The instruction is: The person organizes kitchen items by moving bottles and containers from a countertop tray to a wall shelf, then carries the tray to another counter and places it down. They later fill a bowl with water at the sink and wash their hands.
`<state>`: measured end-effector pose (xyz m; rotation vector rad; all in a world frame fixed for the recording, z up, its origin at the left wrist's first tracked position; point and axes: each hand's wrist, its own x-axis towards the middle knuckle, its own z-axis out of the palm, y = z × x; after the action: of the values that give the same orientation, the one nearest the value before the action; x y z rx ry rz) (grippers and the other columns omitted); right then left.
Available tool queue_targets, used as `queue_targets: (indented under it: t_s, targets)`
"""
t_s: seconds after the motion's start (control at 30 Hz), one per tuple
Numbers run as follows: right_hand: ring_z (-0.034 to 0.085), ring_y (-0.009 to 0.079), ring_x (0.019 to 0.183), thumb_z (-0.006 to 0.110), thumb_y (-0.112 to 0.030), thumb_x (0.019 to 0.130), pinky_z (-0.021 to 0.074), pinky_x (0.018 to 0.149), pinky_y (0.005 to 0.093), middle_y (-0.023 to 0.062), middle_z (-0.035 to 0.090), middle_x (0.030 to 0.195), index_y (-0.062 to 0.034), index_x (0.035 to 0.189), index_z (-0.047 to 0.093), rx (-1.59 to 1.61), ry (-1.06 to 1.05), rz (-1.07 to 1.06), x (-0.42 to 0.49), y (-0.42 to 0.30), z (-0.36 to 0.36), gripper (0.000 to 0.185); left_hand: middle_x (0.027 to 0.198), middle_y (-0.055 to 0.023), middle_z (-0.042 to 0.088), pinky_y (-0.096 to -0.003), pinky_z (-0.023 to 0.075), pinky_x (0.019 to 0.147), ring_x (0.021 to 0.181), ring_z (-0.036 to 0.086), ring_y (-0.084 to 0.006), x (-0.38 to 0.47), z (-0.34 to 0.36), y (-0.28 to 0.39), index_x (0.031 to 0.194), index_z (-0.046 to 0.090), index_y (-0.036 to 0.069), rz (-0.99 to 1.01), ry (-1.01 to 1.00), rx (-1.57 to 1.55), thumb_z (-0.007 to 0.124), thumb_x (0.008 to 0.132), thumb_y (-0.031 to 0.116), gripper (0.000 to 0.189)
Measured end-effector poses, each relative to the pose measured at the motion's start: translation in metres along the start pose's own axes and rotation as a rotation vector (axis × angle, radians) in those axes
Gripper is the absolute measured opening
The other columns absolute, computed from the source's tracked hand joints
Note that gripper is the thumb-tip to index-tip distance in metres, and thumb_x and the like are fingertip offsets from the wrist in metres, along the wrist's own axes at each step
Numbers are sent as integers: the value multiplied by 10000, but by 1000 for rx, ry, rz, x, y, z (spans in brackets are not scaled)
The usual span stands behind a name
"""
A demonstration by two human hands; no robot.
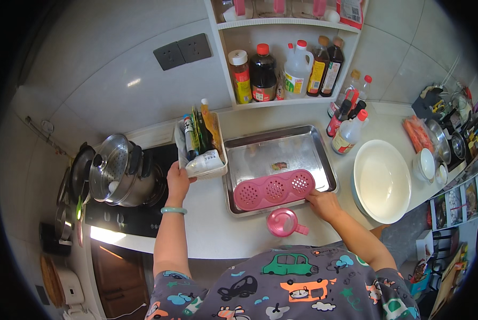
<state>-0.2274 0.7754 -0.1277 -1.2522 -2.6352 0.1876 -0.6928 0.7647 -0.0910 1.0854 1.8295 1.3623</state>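
Observation:
My left hand (pixel 178 182) grips the near left corner of a white plastic basket (pixel 209 173). Packets, a bottle with a pale cap and a crumpled white bag (pixel 205 161) fill this basket. At the right, my right hand (pixel 325 205) holds one end of a pink plastic holder (pixel 262 193) with three perforated round sections. The holder lies over the near side of a rectangular metal tray (pixel 249 154). A small brownish scrap (pixel 279 165) rests on the tray's bottom. Just in front of the tray stands a pink cup with a handle (pixel 282 222).
A steel pot with a tilted glass lid (pixel 115 170) stands on the black cooktop (pixel 115 224) at left. Right of the tray are several bottles (pixel 349 134) and a large white bowl (pixel 383 182). Above, a white wall shelf (pixel 287 105) holds sauce bottles.

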Motion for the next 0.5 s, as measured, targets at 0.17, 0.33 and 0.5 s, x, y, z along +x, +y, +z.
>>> queue_targets:
  t_s: [0.17,0.33,0.5]
  targets:
    - [642,263,680,638,-116,713,512,551,398,28,617,827,-109,866,679,32,-15,-23,-9,1,-4,159,1050,-201,621,-350,623,650,888,671,-283,48,7,-2,1160,518,-100,-48,-57,-73,367,887,-10,325]
    - [639,251,672,641,-114,701,507,541,390,22,609,822,-112,859,676,43,-27,-42,-20,-2,-9,163,1073,-207,621,-340,620,674,894,672,-291,74,15,-5,1180,503,-102,-89,-121,-137,349,890,-9,341]
    - [637,241,661,642,-111,694,505,531,384,20,600,799,-114,853,676,53,-20,-59,-32,-5,-13,162,1148,-207,595,-343,606,704,964,647,-293,94,20,-11,1262,448,-101,-152,-145,-170,359,904,26,390]
